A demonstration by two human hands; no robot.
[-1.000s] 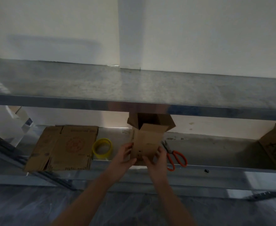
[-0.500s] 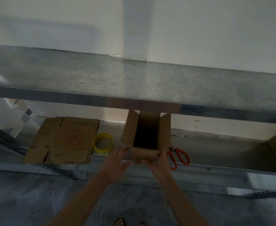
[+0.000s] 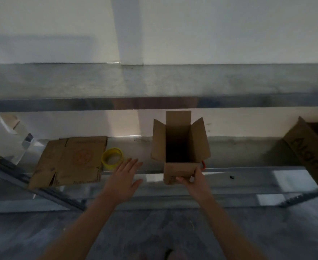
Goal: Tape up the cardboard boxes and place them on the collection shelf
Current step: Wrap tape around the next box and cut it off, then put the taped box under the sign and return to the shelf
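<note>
A small brown cardboard box (image 3: 179,147) stands upright at the front of the lower metal shelf (image 3: 248,171), its top flaps spread open and its inside dark. My right hand (image 3: 193,180) grips the box's near bottom corner. My left hand (image 3: 125,174) hovers flat with fingers spread, just right of a yellow tape roll (image 3: 112,158) and not touching it. Flattened cardboard boxes (image 3: 70,162) lie left of the roll.
Only a red handle tip of the scissors (image 3: 203,164) shows behind the box. A larger printed cardboard box (image 3: 310,152) leans at the far right of the shelf. The upper metal shelf (image 3: 154,85) overhangs above. A white object (image 3: 2,139) sits at left.
The box's top flaps are spread open. My left hand has left the box and moved left toward the tape roll. The box has shifted right, hiding most of the scissors.
</note>
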